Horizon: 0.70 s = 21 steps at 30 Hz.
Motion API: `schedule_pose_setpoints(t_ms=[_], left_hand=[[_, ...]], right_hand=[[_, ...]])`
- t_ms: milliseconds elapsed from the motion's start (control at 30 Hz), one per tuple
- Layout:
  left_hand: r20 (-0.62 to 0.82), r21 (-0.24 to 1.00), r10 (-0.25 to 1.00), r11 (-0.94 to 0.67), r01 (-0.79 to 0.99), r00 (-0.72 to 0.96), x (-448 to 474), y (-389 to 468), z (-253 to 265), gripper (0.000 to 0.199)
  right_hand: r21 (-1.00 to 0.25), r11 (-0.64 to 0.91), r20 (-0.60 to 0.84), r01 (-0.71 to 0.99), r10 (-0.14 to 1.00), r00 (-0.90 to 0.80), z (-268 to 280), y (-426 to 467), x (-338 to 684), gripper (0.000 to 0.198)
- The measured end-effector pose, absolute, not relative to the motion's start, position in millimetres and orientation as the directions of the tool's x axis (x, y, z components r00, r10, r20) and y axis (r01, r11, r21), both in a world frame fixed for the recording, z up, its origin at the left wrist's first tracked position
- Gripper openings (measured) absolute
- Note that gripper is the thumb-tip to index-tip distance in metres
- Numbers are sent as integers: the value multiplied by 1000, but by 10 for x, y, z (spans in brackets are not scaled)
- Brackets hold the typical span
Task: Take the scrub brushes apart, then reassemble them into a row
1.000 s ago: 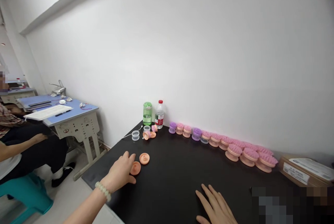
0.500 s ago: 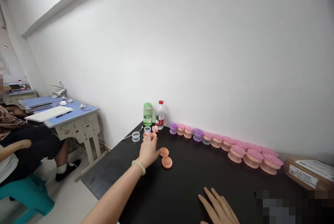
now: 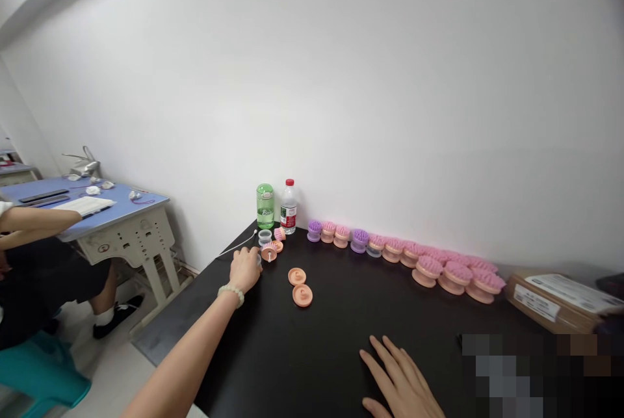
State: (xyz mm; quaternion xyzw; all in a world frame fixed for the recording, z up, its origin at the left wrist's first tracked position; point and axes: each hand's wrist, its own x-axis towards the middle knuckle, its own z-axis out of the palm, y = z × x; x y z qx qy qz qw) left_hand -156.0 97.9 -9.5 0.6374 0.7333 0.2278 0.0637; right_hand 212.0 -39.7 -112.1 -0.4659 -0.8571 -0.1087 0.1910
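Observation:
My left hand (image 3: 245,270), a pale bead bracelet on its wrist, reaches to the far left of the black table. Its fingers curl round a small translucent plastic piece, mostly hidden by them. Just beyond are another translucent spool-shaped piece (image 3: 265,236), a pink bristle brush head (image 3: 268,251) lying on its side with a stub facing me, and a second bristle head (image 3: 279,234). Two round peach discs (image 3: 302,295) lie to the right of that hand, apart from it. My right hand (image 3: 400,379) rests open on the table near the front, fingers stretched, holding nothing.
Pink and purple round scalp brushes (image 3: 429,271) line the wall side of the table (image 3: 316,346). A green bottle (image 3: 265,207) and a red-capped water bottle (image 3: 288,209) stand at the far corner. A cardboard box (image 3: 556,304) is at right. Another person sits by a blue desk (image 3: 131,194).
My left hand has moved left from the peach pieces and bristle heads to the translucent piece. The view has turned slightly right. My right hand stays flat.

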Motion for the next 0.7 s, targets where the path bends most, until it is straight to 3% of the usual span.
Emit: schedule_pose_setpoints(t_ms=[167, 367, 533, 700], left_hand=[[190, 663, 977, -58, 747, -92, -1409, 662, -116, 37], [243, 945, 967, -220, 241, -71, -1060, 762, 58, 37], [220, 955, 955, -252, -156, -197, -870, 879, 42, 49], [132, 926, 868, -280, -253, -478, -1162, 887, -47, 51]], right_hand=[[-118, 480, 321, 870, 847, -424, -981, -461, 2045, 49], [-309, 440, 227, 843, 895, -384, -391, -261, 1547, 57], [-381, 338, 154, 861, 941, -301, -77, 208, 888, 58], [-364, 296, 183, 883, 952, -243, -126, 575, 601, 36]])
